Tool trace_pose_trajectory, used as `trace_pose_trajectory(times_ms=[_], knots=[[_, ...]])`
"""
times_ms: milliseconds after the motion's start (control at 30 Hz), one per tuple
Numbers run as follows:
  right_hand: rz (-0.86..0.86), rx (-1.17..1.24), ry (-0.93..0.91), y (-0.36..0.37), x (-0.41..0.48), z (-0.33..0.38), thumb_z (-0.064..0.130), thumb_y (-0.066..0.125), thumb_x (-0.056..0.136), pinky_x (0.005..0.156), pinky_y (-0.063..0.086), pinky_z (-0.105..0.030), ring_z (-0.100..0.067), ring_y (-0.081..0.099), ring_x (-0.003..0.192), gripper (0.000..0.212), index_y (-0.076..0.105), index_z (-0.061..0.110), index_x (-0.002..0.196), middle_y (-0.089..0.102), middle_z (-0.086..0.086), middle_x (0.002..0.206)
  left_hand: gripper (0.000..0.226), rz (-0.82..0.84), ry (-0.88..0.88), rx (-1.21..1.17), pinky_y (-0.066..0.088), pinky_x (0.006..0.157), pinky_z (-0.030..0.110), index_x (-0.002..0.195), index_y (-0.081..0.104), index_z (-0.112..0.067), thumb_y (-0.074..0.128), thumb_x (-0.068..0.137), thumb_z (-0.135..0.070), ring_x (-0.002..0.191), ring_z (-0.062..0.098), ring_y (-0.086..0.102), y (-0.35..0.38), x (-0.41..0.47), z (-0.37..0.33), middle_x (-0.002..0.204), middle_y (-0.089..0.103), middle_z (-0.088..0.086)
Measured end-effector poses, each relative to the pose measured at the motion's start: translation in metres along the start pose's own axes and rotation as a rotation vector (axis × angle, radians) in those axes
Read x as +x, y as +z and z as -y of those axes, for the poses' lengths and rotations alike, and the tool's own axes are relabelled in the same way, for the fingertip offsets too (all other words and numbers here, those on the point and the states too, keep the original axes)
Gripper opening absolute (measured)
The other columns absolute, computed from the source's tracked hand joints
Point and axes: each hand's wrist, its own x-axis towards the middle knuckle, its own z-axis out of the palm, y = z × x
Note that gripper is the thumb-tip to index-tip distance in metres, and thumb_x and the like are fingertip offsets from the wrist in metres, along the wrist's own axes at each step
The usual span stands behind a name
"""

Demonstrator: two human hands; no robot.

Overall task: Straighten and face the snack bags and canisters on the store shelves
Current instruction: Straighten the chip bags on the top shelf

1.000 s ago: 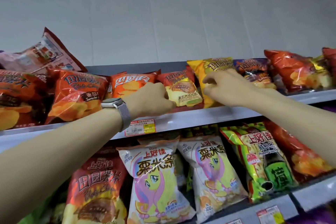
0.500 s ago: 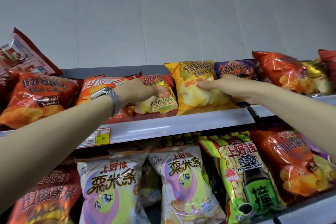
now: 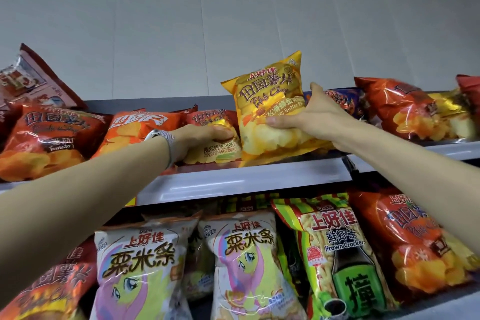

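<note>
Head view, top shelf (image 3: 246, 179), grey metal lip. Item one: yellow chip bag (image 3: 262, 101), glossy crinkled foil, pillow-shaped and puffed, red and brown lettering, chips printed across its lower half. It stands upright at mid-shelf, face toward you, bottom seam on the shelf. Your right hand (image 3: 317, 114) grips its right side, thumb across the front, fingers behind. Half a second ago it lay tilted back under that hand; now its top corner rises above the row. Item two: red rib-flavour bag (image 3: 215, 150), same foil, just left of the yellow one and touching it. Your left hand (image 3: 205, 138), mesh-banded watch (image 3: 158, 135) on its wrist, curls over its front.
</note>
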Motion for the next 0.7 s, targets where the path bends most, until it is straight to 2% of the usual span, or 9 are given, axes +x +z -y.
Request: trace_pose_trajectory(times_ms=[100, 200, 300, 367, 433, 467, 500, 600, 700], knots=[[-0.010, -0.004, -0.007, -0.001, -0.004, -0.004, 0.074, 0.090, 0.051, 0.119, 0.039, -0.046, -0.027, 0.042, 0.148, 0.145, 0.022, 0.015, 0.164, 0.044, -0.002, 0.161, 0.048, -0.079, -0.006, -0.038, 0.049, 0.038, 0.020, 0.111, 0.074, -0.009, 0.090, 0.080, -0.041, 0.057, 0.016, 0.070, 0.003, 0.005, -0.002, 0.089, 0.077, 0.006], [-0.099, -0.017, -0.020, -0.004, -0.008, -0.011, 0.086, 0.086, 0.035, 0.104, 0.053, -0.046, -0.025, 0.063, 0.122, 0.123, 0.057, 0.020, 0.134, 0.068, 0.000, 0.129, 0.049, -0.162, 0.025, -0.016, 0.056, 0.053, 0.030, 0.095, 0.065, -0.009, 0.095, 0.075, -0.042, 0.069, 0.020, 0.070, 0.009, 0.009, -0.004, 0.090, 0.072, 0.006], [-0.172, -0.053, -0.031, -0.007, -0.011, -0.019, 0.088, 0.082, 0.039, 0.096, 0.057, -0.044, -0.024, 0.066, 0.111, 0.109, 0.066, 0.020, 0.122, 0.071, 0.001, 0.116, 0.057, -0.231, 0.064, -0.096, 0.062, 0.066, 0.034, 0.102, 0.066, -0.008, 0.100, 0.067, -0.039, 0.080, 0.023, 0.074, 0.009, 0.010, -0.009, 0.100, 0.075, 0.008], [-0.190, -0.066, -0.053, -0.009, -0.016, -0.020, 0.080, 0.086, 0.053, 0.093, 0.057, -0.042, -0.022, 0.066, 0.106, 0.091, 0.067, 0.019, 0.117, 0.071, 0.002, 0.111, 0.063, -0.259, 0.074, -0.198, 0.058, 0.051, 0.028, 0.110, 0.069, -0.007, 0.101, 0.065, -0.035, 0.074, 0.021, 0.074, 0.008, 0.011, -0.014, 0.099, 0.076, 0.008], [-0.191, -0.051, -0.075, -0.014, -0.018, -0.023, 0.074, 0.087, 0.061, 0.089, 0.056, -0.037, -0.019, 0.066, 0.100, 0.075, 0.066, 0.022, 0.110, 0.070, 0.005, 0.104, 0.055, -0.303, 0.100, -0.240, 0.046, 0.036, 0.020, 0.105, 0.070, -0.009, 0.100, 0.067, -0.035, 0.065, 0.016, 0.070, 0.008, 0.012, -0.018, 0.087, 0.073, 0.004], [-0.169, -0.043, -0.071, -0.017, -0.019, -0.023, 0.072, 0.087, 0.062, 0.087, 0.054, -0.034, -0.016, 0.065, 0.098, 0.071, 0.065, 0.024, 0.109, 0.069, 0.008, 0.102, 0.052, -0.333, 0.125, -0.227, 0.045, 0.035, 0.019, 0.100, 0.070, -0.011, 0.099, 0.067, -0.039, 0.066, 0.015, 0.069, 0.008, 0.012, -0.021, 0.085, 0.071, 0.002], [-0.137, -0.037, -0.062, -0.018, -0.019, -0.024, 0.072, 0.088, 0.060, 0.088, 0.053, -0.033, -0.014, 0.065, 0.098, 0.075, 0.065, 0.024, 0.112, 0.069, 0.010, 0.104, 0.053, -0.373, 0.155, -0.202, 0.048, 0.040, 0.020, 0.098, 0.070, -0.013, 0.099, 0.066, -0.045, 0.071, 0.016, 0.069, 0.006, 0.010, -0.025, 0.088, 0.071, 0.001], [-0.032, -0.036, -0.032, -0.013, -0.019, -0.025, 0.079, 0.087, 0.036, 0.100, 0.055, -0.041, -0.017, 0.068, 0.112, 0.117, 0.058, 0.029, 0.138, 0.070, 0.010, 0.123, 0.075, -0.479, 0.192, -0.222, 0.058, 0.060, 0.028, 0.109, 0.074, -0.015, 0.099, 0.053, -0.059, 0.090, 0.022, 0.074, -0.005, 0.012, -0.033, 0.104, 0.075, 0.003], [-0.008, -0.107, -0.014, -0.007, -0.020, -0.024, 0.074, 0.089, 0.030, 0.106, 0.051, -0.047, -0.024, 0.062, 0.125, 0.134, 0.047, 0.029, 0.149, 0.065, 0.005, 0.135, 0.083, -0.537, 0.245, -0.286, 0.053, 0.051, 0.025, 0.105, 0.077, -0.017, 0.097, 0.040, -0.064, 0.080, 0.024, 0.078, -0.024, 0.014, -0.036, 0.096, 0.079, 0.003]])
